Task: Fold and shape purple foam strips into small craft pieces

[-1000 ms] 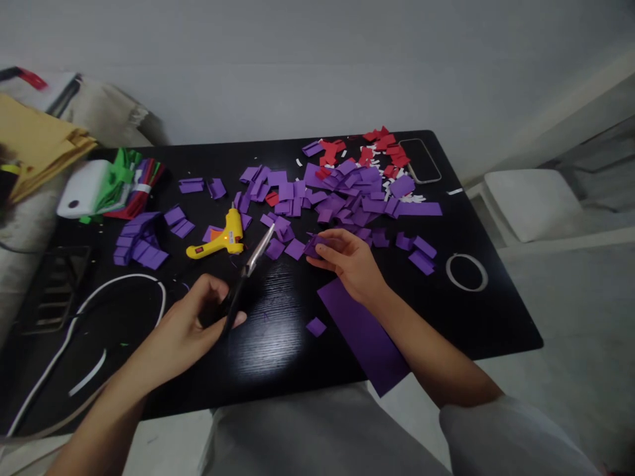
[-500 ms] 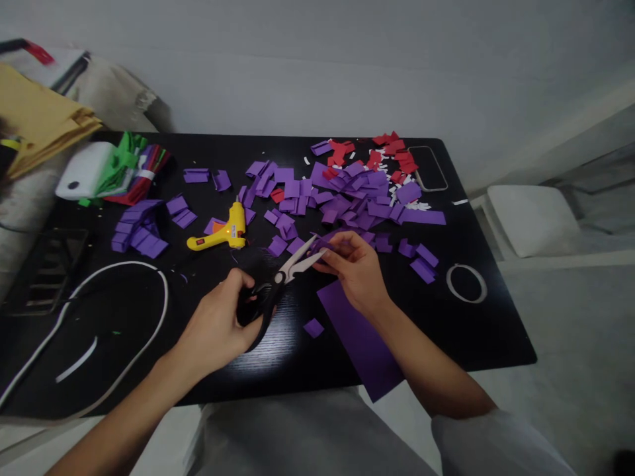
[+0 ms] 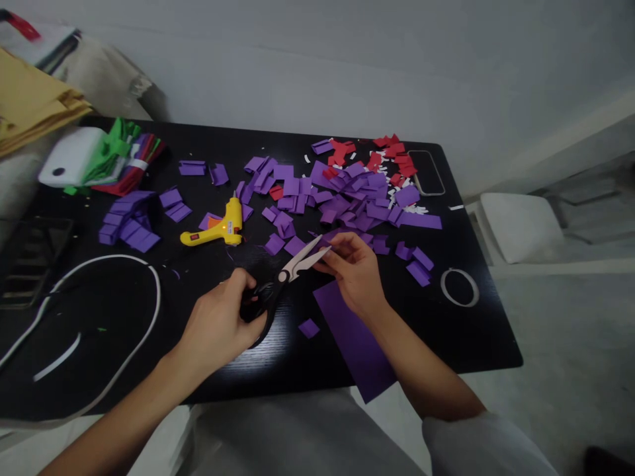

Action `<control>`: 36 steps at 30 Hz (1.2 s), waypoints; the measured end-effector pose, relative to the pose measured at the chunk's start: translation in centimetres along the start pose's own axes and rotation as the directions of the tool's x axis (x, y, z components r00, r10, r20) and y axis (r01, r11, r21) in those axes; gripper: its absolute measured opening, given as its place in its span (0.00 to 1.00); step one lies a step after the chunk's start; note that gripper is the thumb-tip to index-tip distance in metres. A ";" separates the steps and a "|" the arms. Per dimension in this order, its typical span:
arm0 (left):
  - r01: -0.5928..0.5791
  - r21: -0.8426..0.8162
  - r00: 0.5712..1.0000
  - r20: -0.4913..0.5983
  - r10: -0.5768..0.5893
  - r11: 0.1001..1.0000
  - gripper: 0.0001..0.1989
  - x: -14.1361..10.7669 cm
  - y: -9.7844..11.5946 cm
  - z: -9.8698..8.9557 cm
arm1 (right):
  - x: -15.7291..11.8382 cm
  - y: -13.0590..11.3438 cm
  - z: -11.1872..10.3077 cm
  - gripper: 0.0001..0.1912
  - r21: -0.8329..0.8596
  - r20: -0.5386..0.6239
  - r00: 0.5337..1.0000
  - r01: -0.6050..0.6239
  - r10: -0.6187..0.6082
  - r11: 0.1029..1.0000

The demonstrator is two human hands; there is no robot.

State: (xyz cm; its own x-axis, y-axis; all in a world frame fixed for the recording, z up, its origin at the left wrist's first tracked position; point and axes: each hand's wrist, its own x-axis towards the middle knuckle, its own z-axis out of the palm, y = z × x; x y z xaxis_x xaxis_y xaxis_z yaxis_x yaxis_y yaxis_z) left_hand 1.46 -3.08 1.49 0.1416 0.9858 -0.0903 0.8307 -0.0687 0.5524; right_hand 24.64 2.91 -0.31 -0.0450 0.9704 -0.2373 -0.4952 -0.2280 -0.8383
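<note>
My left hand (image 3: 223, 320) is closed round the black handles of a pair of scissors (image 3: 284, 276), whose pale blades point up and right, slightly apart. Just beyond the tips, my right hand (image 3: 354, 268) pinches a small piece of purple paper, mostly hidden by the fingers. Below that hand lies a larger purple paper sheet (image 3: 354, 344), overhanging the table's front edge. One small purple scrap (image 3: 309, 328) rests left of the sheet. Behind the hands spreads a pile of folded purple pieces (image 3: 347, 198).
A yellow glue gun (image 3: 218, 228) lies left of the pile on the black table (image 3: 417, 337). Red pieces (image 3: 397, 152) and white bits sit at the back right. A white cable (image 3: 159, 297) loops at left. Near the right edge is a ring (image 3: 460, 287).
The scissor blades have closed a little, and a purple bit now shows by the upper blade. The whole view has shifted slightly; both hands keep their places over the table.
</note>
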 end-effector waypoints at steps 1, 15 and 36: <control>0.002 0.003 1.000 0.002 -0.002 1.000 0.14 0.0 0.0 0.0 | 0.0 0.0 0.0 0.20 0.001 0.000 1.000 -0.001 0.001 1.000; 0.006 0.030 1.000 0.019 -0.006 1.000 0.13 0.3 0.4 0.0 | -0.2 0.0 -0.1 0.19 -0.036 -0.019 1.000 -0.010 0.010 0.999; 0.031 0.018 0.999 0.005 -0.031 0.999 0.12 0.2 0.1 0.2 | -0.2 -0.2 0.0 0.20 -0.036 -0.017 1.000 0.002 -0.003 0.999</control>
State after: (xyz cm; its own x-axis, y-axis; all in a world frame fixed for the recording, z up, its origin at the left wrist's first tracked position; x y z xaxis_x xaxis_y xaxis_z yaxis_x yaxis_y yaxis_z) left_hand 1.65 -2.88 1.33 0.1180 0.9867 -0.1114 0.8444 -0.0407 0.5341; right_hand 24.71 2.75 -0.08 -0.0288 0.9695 -0.2433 -0.4636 -0.2286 -0.8561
